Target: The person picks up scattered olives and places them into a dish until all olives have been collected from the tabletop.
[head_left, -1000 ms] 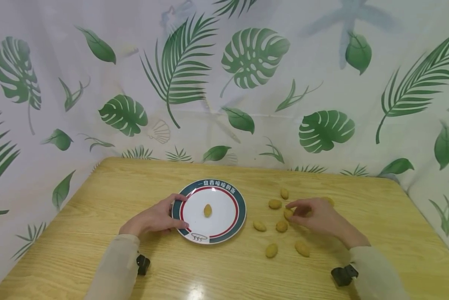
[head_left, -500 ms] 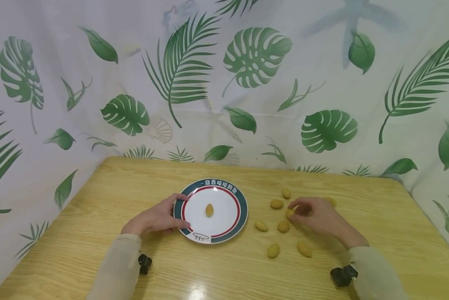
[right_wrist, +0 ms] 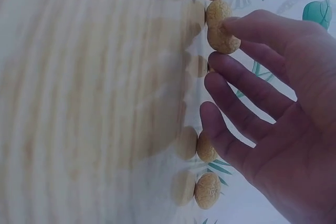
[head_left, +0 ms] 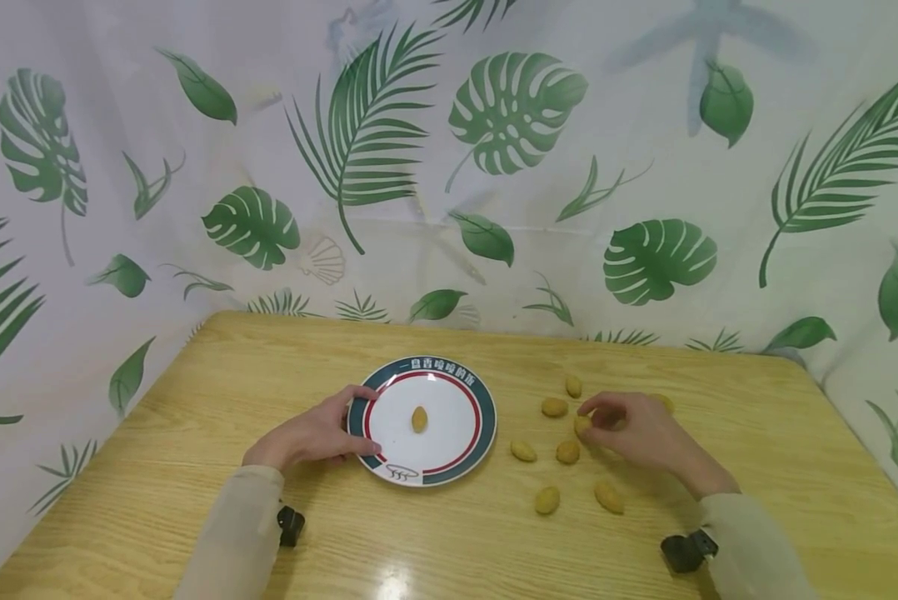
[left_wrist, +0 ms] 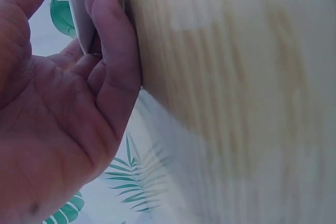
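View shifted slightly; plate (head_left: 452, 437): 1 peanut (head_left: 419, 419); left hand (head_left: 314, 432) grips rim (head_left: 488, 417), right hand (head_left: 638, 427) pinches another peanut (right_wrist: 218, 27).

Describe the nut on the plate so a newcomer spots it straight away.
On the wooden table, find the round plate with a dark rim, gripped by the left hand. Near the middle of its white centre lies the brown nut, the only one on the plate.

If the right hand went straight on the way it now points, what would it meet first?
Beyond the pinched peanut, the right hand would probably meet another peanut, left and slightly farther away, though hand height is unclear.
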Tool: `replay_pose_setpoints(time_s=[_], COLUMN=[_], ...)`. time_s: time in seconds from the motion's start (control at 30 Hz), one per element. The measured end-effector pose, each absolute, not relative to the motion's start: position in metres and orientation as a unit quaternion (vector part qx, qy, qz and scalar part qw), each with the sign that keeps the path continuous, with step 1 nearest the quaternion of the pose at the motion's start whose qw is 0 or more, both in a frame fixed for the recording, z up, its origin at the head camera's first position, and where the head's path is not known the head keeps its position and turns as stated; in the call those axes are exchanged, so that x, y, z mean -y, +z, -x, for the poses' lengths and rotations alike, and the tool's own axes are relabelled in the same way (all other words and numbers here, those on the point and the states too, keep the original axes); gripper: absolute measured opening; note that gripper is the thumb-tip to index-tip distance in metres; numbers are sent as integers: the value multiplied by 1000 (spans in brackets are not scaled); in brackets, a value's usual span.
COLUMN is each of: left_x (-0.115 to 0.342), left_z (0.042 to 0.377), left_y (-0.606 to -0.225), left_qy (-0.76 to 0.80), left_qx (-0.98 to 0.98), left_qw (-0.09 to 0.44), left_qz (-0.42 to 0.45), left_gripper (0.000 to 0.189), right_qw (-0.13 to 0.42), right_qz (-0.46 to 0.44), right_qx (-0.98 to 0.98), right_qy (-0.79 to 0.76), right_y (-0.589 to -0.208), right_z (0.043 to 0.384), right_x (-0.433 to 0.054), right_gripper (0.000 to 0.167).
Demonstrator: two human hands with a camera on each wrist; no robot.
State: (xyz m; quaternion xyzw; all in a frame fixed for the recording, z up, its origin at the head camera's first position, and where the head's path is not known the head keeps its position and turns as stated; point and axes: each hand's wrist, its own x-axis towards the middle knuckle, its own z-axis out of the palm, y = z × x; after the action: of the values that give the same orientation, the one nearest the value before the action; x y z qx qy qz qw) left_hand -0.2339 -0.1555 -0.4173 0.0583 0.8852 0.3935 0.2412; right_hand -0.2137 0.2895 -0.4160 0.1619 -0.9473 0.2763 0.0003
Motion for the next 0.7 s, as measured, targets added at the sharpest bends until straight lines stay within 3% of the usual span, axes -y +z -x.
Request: replay_pose_setpoints(time_s=[0.7], left_x=[154], left_z=[233], left_y=[-416], left_qy=[396], left_qx=[-883], left_qw=[244], left_qz=[-53], left_gripper=[80], right_qw=[18], right_qz=[-153], right_qx=[939], right_qy=[307], right_y=[-405], right_z=[210], right_x=[-268], right_gripper=[22])
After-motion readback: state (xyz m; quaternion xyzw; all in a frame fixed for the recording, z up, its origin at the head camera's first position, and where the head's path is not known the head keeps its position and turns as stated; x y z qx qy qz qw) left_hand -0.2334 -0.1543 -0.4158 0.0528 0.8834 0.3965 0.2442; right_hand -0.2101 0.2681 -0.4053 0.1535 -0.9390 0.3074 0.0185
